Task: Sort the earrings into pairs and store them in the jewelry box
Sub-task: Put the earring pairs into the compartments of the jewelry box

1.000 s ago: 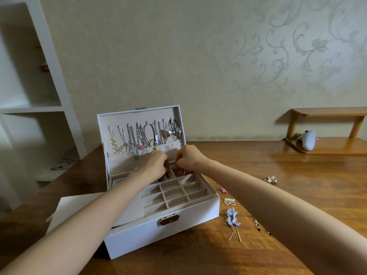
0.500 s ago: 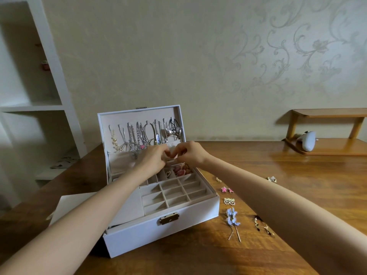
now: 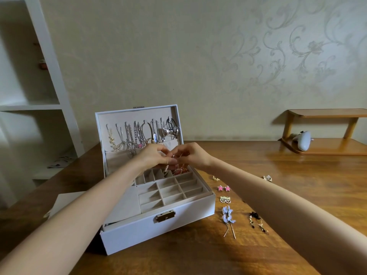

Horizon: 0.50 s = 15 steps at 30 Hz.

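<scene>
Jewelry box (image 3: 158, 231) stands open on the worktop (image 3: 297, 195), with necklaces (image 3: 137, 135) hanging in its lid and pink earrings (image 3: 181, 171) in a twelve-o'clock compartment. Above these, the left hand (image 3: 156, 157) and right hand (image 3: 195, 155) share a narrow grip on a pearl earring (image 3: 166, 172). Blue flower earrings (image 3: 228, 215) lie at the box's three o'clock.

One head-worn camera is looking forward and down across the counter (image 3: 297, 185), close above it, facing the far wall (image 3: 178, 56).
</scene>
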Motion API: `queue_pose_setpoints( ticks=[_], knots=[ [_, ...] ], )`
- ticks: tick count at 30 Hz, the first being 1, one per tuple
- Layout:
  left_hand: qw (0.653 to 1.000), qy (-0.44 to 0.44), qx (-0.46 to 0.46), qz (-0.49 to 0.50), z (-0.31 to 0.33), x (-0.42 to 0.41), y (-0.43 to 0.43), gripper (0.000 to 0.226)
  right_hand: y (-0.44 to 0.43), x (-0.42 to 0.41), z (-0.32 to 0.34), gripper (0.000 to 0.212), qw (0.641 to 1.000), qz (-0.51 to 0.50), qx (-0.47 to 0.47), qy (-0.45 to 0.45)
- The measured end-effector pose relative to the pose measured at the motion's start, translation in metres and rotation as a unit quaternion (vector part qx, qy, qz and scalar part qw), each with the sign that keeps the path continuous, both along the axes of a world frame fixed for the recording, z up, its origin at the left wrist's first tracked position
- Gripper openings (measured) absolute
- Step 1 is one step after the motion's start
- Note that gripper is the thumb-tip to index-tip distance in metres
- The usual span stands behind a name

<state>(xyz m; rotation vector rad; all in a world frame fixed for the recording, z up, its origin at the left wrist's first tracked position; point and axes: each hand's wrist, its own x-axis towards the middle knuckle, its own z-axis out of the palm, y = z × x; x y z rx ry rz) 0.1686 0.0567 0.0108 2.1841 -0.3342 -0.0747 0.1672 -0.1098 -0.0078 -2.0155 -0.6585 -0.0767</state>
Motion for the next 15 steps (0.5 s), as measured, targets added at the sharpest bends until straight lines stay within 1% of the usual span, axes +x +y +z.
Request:
queue_pose_setpoints(
  ticks=[3, 7, 11, 15],
  knots=[
    [1.000, 0.016, -0.004, -0.015, 0.000, -0.001, -0.002, 0.022, -0.001, 0.000, 0.000, 0.010, 1.000, -0.003, 0.003, -0.003],
    [0.999, 0.025, -0.005, -0.023, -0.001, -0.002, -0.001, 0.029, 0.001, -0.002, 0.001, 0.006, 0.999, -0.037, -0.023, -0.019],
    [0.998, 0.038, 0.008, -0.057, 0.001, -0.003, 0.005, 0.033, 0.000, -0.002, 0.000, 0.012, 0.993, -0.075, -0.083, -0.047],
    [0.998, 0.010, 0.030, -0.059, -0.004, -0.001, 0.012, 0.028, 0.001, -0.002, -0.005, 0.012, 0.991, -0.087, -0.091, -0.037]
  ],
)
